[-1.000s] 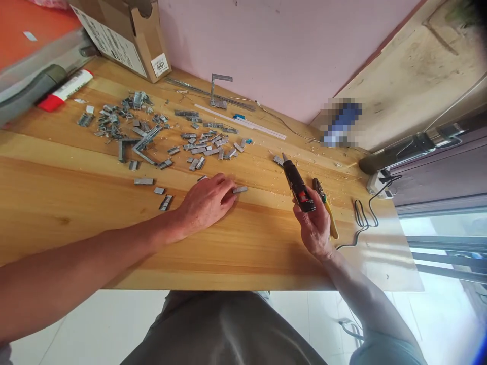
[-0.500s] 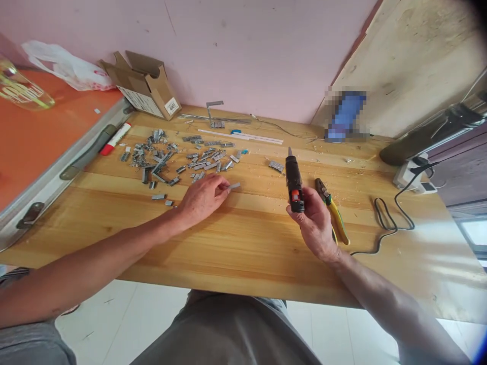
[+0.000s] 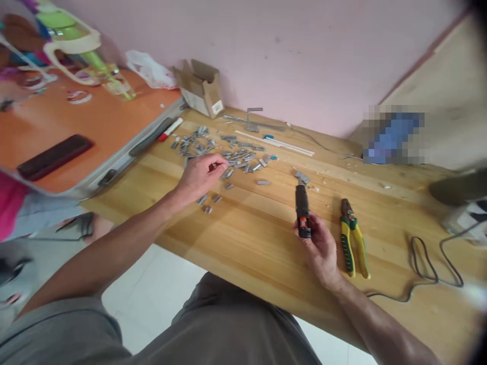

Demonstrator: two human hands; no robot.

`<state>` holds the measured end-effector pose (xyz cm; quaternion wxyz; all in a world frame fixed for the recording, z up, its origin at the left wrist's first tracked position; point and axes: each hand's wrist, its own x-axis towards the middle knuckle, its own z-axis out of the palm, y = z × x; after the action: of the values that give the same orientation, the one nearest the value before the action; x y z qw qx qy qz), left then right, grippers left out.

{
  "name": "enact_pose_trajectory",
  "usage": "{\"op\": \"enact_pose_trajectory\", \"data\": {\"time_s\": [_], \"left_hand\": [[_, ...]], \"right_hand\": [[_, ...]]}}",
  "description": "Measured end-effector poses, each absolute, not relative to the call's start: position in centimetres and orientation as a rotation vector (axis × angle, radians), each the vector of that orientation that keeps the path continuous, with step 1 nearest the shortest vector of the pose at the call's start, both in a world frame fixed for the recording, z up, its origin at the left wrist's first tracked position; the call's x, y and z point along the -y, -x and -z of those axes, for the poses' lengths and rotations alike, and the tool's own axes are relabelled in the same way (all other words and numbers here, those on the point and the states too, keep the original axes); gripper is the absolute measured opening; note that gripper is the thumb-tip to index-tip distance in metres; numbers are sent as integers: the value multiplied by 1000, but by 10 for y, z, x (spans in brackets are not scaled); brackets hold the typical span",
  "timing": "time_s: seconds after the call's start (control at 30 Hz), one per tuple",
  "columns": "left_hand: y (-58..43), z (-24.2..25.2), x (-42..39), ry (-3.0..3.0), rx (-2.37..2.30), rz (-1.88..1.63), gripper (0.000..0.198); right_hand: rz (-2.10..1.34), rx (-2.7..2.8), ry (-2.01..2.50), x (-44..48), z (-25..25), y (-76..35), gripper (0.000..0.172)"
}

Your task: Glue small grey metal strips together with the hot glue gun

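My left hand [image 3: 200, 177] hovers over the near edge of a pile of small grey metal pieces [image 3: 198, 142], its thumb and fingertips curled together. Whether a piece is between them I cannot make out. One flat grey strip [image 3: 263, 182] lies alone to the right of this hand. My right hand [image 3: 321, 248] grips a black hand tool [image 3: 302, 205] with an orange part at its rear, pointing away from me. Its front end overlaps a small grey cluster [image 3: 303, 177] on the table. Pliers with yellow-green handles [image 3: 353, 243] lie right of that hand.
Behind the pile stand an open cardboard box [image 3: 201, 96] and white strips [image 3: 281, 143]. A black cord [image 3: 422, 274] loops at the right. At left, an orange table [image 3: 125, 119] holds a dark case [image 3: 55, 156] and a bottle [image 3: 87, 50]. Another person's pink clothing [image 3: 11, 205] shows there.
The view has turned left. My left hand has let go of the flat grey strip and moved back left to the pile. My right hand still holds the black tool, its tip now lower, toward the cluster.
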<state>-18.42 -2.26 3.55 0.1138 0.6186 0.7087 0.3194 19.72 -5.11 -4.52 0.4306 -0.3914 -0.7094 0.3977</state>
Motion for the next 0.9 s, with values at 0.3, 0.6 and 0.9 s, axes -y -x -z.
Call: {"op": "enact_pose_trajectory", "data": {"time_s": [0.3,0.6,0.9], "left_hand": [[211,-25,99,-1850,-2117,-695,19],[195,-8,91,-2132,-2054,-267,10],[196,-2,70,-2030,-1681,-435,20]], "right_hand": [[-775,1898,1179,56,41,-200,44],[-565,1825,1477,65,-1,-186,43],[-659,1943,1469,99,-22,-141,31]]}}
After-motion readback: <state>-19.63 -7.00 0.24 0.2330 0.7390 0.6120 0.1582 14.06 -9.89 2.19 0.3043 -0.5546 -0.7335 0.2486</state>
